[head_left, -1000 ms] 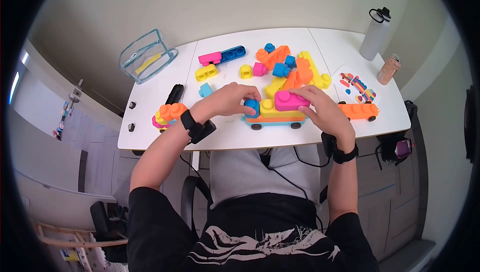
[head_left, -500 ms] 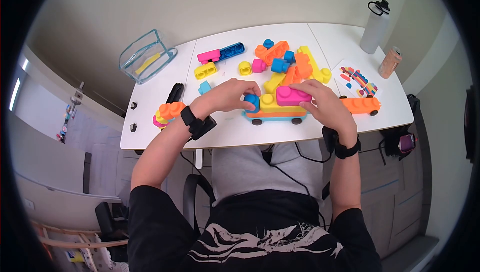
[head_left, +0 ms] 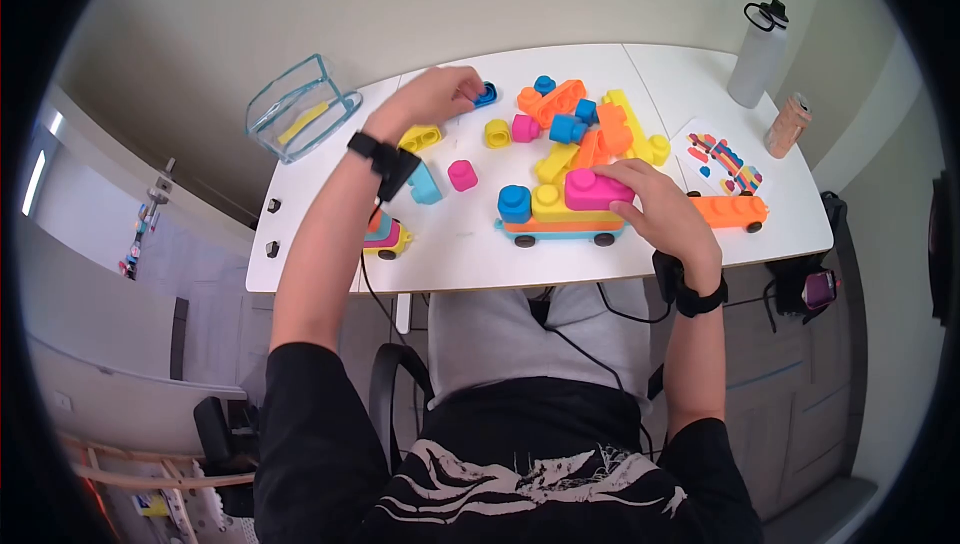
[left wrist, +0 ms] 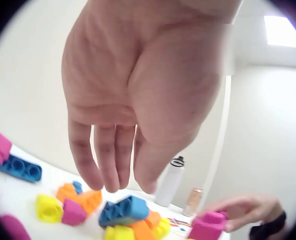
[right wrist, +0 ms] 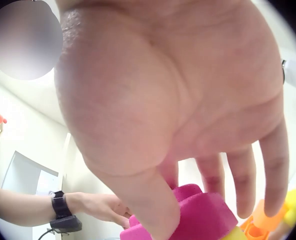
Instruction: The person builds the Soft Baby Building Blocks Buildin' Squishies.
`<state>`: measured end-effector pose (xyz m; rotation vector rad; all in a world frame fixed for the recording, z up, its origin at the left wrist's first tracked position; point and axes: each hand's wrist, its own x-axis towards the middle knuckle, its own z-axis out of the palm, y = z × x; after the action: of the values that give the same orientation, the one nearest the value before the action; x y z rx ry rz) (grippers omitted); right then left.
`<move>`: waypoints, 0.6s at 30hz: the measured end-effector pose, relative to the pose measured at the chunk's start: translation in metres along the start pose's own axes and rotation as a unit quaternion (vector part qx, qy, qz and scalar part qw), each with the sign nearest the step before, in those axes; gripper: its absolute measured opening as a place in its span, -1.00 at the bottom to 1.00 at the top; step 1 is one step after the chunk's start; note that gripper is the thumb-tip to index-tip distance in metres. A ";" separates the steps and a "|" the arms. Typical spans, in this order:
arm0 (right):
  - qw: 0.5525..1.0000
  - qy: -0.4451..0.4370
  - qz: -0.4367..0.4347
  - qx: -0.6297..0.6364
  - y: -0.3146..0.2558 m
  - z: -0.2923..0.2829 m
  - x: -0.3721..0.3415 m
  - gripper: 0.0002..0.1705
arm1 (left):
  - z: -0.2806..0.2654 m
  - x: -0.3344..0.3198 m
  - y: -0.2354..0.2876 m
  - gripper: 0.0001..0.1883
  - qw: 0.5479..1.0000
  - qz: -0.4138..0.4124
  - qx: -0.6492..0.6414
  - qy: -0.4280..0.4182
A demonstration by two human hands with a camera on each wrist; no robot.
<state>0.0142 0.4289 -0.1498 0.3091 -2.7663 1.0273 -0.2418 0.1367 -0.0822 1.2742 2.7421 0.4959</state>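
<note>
A wheeled stack [head_left: 560,227] near the front edge has light blue and orange layers, with a small blue block [head_left: 515,204] and a yellow block [head_left: 551,206] on top. At its right end, my right hand [head_left: 668,209] grips a pink block [head_left: 592,191] resting on the yellow; the right wrist view shows the thumb against the pink block [right wrist: 205,215]. My left hand [head_left: 435,99] is over the back left, beside a long blue piece [head_left: 487,95]. Its fingers hang loosely and hold nothing in the left wrist view, with the blue piece [left wrist: 20,169] off to the left.
Orange, yellow and blue blocks [head_left: 568,129] lie behind the stack. An orange wheeled base [head_left: 730,211], a picture card [head_left: 722,166], a can [head_left: 789,126] and a bottle [head_left: 760,56] stand right. A clear case [head_left: 300,114] and another toy vehicle [head_left: 388,238] are left.
My left hand has let go of the small blue block and moved back and left to the long blue piece. My right hand has stayed on the pink block.
</note>
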 end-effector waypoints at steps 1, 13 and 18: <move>1.000 -0.003 -0.002 -0.003 0.001 0.000 0.000 -0.42 | 0.001 0.010 -0.019 -0.69 0.998 -0.044 0.051 0.013; 0.999 0.005 -0.022 0.024 0.021 -0.005 -0.004 -0.43 | 0.060 0.033 -0.130 -0.70 0.916 -0.195 0.350 -0.001; 0.999 0.000 -0.026 0.032 0.016 -0.008 -0.003 -0.43 | 0.034 0.039 -0.098 -0.43 0.924 -0.190 0.331 -0.020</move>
<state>0.0136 0.4465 -0.1545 0.3878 -2.7146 1.1044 -0.3319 0.1160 -0.1429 0.7477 3.1155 -0.5286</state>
